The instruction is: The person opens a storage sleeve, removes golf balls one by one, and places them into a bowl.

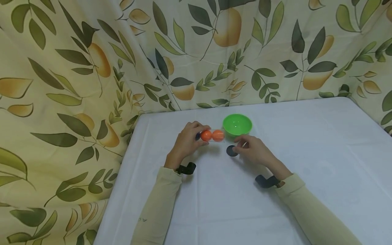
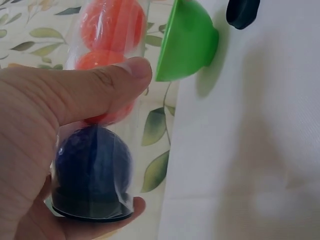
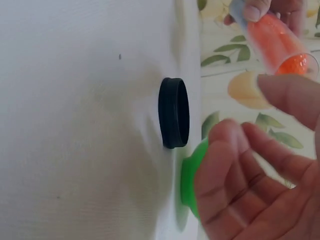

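My left hand [image 1: 187, 139] grips a clear plastic tube [image 1: 223, 136] held above the table. Two orange balls [image 2: 112, 25] show inside it, with a dark blue ball [image 2: 92, 157] at the dark-capped end by my palm. The tube's other end, uncapped, points right in the head view. A black round lid [image 3: 174, 112] lies on the table just below my right hand [image 1: 255, 149]. That hand has loosely bent fingers [image 3: 225, 175] and holds nothing; in the right wrist view a space shows between it and the lid.
A bright green bowl [image 1: 237, 124] stands behind the lid, just beyond both hands. White cloth [image 1: 220, 211] covers the table, and a leaf-and-fruit patterned curtain [image 1: 196, 68] hangs along its back and left sides.
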Motion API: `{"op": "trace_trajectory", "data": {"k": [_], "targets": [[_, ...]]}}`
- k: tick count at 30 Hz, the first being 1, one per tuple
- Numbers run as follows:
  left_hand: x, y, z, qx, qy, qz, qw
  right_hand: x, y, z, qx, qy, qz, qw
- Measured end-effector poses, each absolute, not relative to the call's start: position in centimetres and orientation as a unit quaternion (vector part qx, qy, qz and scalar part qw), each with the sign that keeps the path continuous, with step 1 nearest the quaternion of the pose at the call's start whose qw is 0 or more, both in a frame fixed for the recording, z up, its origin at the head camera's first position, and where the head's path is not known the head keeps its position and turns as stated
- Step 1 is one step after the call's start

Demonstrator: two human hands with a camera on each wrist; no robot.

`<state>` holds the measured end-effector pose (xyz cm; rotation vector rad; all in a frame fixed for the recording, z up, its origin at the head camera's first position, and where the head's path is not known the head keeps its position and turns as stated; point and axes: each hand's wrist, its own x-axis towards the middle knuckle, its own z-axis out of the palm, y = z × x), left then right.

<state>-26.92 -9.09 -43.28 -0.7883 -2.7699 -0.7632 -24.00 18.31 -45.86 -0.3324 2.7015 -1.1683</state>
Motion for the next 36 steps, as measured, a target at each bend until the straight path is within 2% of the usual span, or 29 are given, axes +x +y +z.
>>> {"op": "trace_trajectory", "data": {"k": [9,17,27,36], "targets": [[-26.6,-8.7,-42.7,-0.277,-0.923,-0.251,0.093,-23.4,17.9,-44.5,-0.128,0.863,-0.476,0.108],[-26.3,-8.2,-42.5,-0.287,-0.921,-0.241,0.109,-23.6,18.1,-45.3,-0.162,0.816,-0.544,0.111],[-26.2,-7.9,-42.5,-0.283,-0.927,-0.230,0.090,-23.5,17.7,-45.0,-0.146,0.814,-0.547,0.126],[-26.3,-8.1,-42.7,-0.279,-0.920,-0.260,0.092,-23.7,18.1,-45.1,-0.146,0.822,-0.538,0.114]]}}
